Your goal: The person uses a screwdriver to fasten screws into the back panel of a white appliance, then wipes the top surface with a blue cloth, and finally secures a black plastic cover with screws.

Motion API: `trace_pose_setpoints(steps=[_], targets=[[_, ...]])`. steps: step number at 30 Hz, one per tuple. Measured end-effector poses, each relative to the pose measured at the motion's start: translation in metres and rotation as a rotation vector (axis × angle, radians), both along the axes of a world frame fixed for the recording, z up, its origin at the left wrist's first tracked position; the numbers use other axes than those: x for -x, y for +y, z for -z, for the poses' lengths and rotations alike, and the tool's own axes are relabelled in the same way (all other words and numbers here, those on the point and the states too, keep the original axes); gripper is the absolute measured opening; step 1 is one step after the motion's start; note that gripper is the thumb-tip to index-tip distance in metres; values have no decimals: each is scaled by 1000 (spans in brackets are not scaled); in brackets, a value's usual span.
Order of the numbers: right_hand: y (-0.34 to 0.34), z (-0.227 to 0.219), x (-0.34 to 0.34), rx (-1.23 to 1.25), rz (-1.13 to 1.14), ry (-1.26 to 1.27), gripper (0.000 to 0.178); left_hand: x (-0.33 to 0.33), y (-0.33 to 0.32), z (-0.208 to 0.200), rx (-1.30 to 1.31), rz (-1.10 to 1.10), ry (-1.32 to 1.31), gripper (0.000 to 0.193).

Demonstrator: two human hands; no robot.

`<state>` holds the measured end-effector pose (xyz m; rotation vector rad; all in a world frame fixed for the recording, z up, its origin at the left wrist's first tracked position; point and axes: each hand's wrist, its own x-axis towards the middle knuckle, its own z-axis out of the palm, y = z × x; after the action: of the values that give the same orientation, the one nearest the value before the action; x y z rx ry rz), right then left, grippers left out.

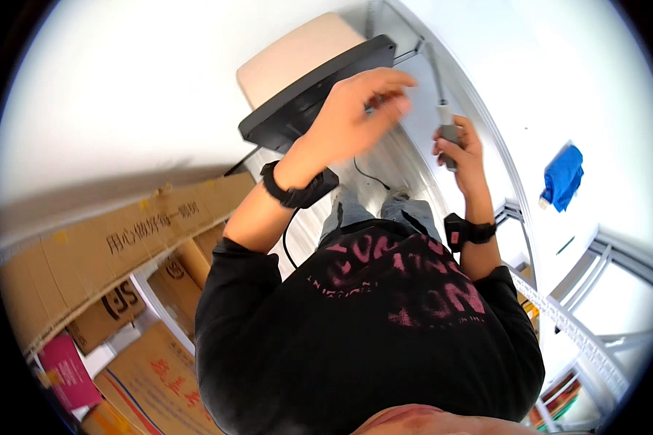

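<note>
My left hand (359,109) is raised in front of a black flat panel (305,94), its fingers curled together and slightly blurred; I cannot see anything in it. My right hand (463,148) is closed around a grey plug (448,134) at the end of a grey cable (434,69) that runs up along a metal shelf frame. Both wrists wear black bands. A thin black wire (370,176) hangs below the panel. My black printed shirt fills the lower middle.
A beige board (290,51) lies behind the black panel. Cardboard boxes (109,254) are stacked at the left. A metal shelving frame (515,210) runs down the right, and a blue cloth (563,176) lies on the white surface beyond it.
</note>
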<state>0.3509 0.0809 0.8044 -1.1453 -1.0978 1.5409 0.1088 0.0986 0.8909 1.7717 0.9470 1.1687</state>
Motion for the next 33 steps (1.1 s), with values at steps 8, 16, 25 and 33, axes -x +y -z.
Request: trace_pose_setpoints(steps=[8,16,25,33], targets=[[8,15,1,223,-69,57,48,-50,74,115,790,44,-493,35],[20,19,-1,252,-39,160,37,-57,91,127,769,-79,-494,29],[25,23,-2,255,-72,224,34,-50,94,120,757,-89,-493,26],[30,25,0,264,-74,275,35,-47,94,124,755,-98,-548,26]])
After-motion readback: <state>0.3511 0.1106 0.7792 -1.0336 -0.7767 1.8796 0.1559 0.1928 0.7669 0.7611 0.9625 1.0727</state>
